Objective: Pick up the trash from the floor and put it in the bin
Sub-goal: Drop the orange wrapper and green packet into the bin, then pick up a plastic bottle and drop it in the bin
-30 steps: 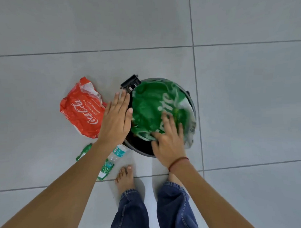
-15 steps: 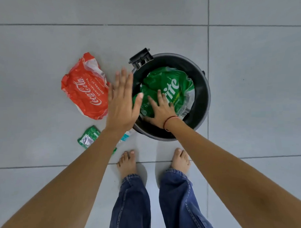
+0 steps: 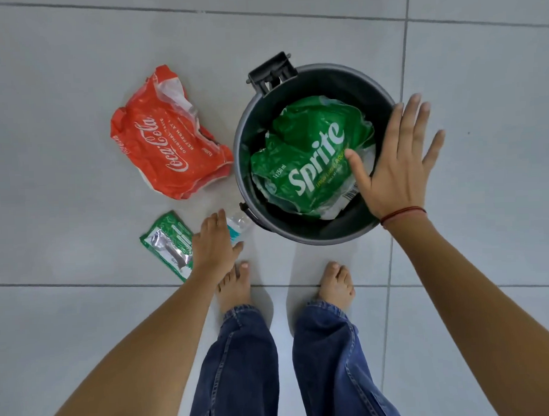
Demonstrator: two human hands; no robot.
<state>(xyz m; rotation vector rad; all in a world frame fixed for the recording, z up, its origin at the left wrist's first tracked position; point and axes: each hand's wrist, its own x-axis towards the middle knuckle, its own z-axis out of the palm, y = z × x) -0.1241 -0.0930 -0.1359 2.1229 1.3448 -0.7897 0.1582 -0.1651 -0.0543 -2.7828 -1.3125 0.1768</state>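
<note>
A dark round bin (image 3: 321, 81) stands on the floor with a crumpled green Sprite wrapper (image 3: 308, 157) inside it. My right hand (image 3: 399, 160) hovers over the bin's right rim, fingers spread, holding nothing. To the left of the bin a red Coca-Cola wrapper (image 3: 168, 149) lies on the floor. Below it lie a small green packet (image 3: 167, 242) and a small clear plastic bottle (image 3: 240, 225). My left hand (image 3: 212, 244) is low, between the packet and the bottle, its fingers over the bottle's near end, thumb apart.
Grey floor tiles (image 3: 481, 107) spread all round. My bare feet (image 3: 336, 283) and blue jeans (image 3: 241, 364) are just below the bin. A black hinge bracket (image 3: 271, 69) sticks out from the bin's far-left rim.
My right hand has let go of the Sprite wrapper and lifted out to the bin's right rim. My left hand has dropped from beside the bin down to the bottle on the floor.
</note>
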